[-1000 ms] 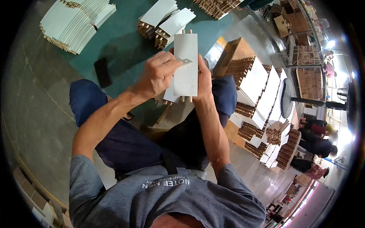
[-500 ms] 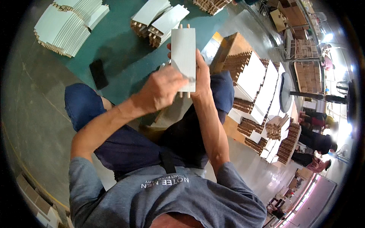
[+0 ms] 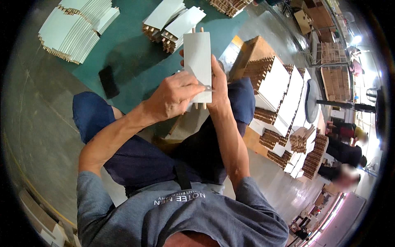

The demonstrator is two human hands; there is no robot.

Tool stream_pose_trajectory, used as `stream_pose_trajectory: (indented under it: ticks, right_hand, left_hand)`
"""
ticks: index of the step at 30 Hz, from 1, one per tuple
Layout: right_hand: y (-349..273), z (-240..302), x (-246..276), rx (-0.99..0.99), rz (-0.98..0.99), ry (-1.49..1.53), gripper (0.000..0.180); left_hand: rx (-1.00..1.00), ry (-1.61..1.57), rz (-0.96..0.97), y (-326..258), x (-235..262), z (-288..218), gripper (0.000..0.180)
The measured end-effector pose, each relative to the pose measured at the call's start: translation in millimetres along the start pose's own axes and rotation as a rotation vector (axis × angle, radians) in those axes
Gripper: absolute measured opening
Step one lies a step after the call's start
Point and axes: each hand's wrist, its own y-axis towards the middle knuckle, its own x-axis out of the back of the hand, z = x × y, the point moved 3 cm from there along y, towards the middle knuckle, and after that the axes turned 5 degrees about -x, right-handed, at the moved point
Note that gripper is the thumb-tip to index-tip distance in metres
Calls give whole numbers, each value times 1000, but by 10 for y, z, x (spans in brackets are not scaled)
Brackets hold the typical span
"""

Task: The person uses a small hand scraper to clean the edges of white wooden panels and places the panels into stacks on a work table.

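My right hand grips a white panel from its right side, with fingertips showing past its left edge. Light wooden pegs stick out of both short ends of the panel. Pinched in my left hand is a small thin metal blade, lying against the lower part of the panel's face. Much of the blade is hidden by my fingers, so its exact kind is unclear. The panel is held above my knees, near the edge of the green-topped table.
On the table lie a dark phone, a large stack of white panels and a smaller pile. Tall panel stacks stand to the right beside a black fan. Other people are farther right.
My left hand and the blade have shifted slightly on the lower panel, and the blade now shows more sharply. The panel has moved slightly down and left in my right hand.
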Motion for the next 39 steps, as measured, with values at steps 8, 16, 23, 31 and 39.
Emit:
stream_pose_trajectory:
  ticks: [8, 16, 23, 31, 39]
  right_hand:
    - [-40, -227, 133, -71, 55, 31, 42]
    - [-93, -236, 17, -52, -191, -29, 52]
    - [-53, -278, 163, -43, 43, 2, 52]
    - [-117, -273, 9, -42, -131, -44, 51]
    - [-36, -268, 92, -26, -118, -45, 50]
  left_hand:
    - [172, 138, -171, 249, 388, 571, 16]
    - [31, 139, -46, 58, 173, 261, 19]
    - [146, 171, -152, 165, 357, 473, 16]
    - [55, 169, -83, 44, 182, 329, 14]
    - [7, 185, -27, 26, 87, 279, 22]
